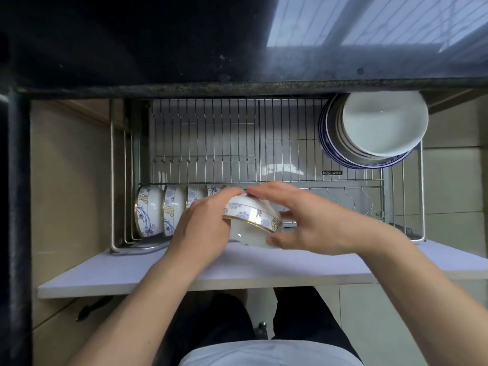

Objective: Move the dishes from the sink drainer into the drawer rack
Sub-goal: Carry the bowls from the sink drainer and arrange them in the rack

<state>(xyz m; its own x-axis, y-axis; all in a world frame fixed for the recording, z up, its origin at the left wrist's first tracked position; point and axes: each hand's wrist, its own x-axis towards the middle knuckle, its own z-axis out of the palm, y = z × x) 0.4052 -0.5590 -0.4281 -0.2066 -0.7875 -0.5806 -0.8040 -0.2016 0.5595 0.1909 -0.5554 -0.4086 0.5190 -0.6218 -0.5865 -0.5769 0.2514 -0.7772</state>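
Observation:
A white bowl (250, 220) with blue flowers and a gold rim is held between both hands over the front row of the pulled-out wire drawer rack (211, 143). My left hand (203, 223) grips its left side. My right hand (314, 220) curls round its right side, thumb under the rim. Several matching bowls (149, 210) stand on edge in the front left slots, just left of the held one. A stack of white and blue-rimmed plates (375, 125) leans in the rack's back right corner.
The dark countertop edge (237, 87) overhangs the back of the rack. The white drawer front (132, 270) runs below my hands. Bare wire slots fill the rack's middle and front right. Beige cabinet walls flank the drawer.

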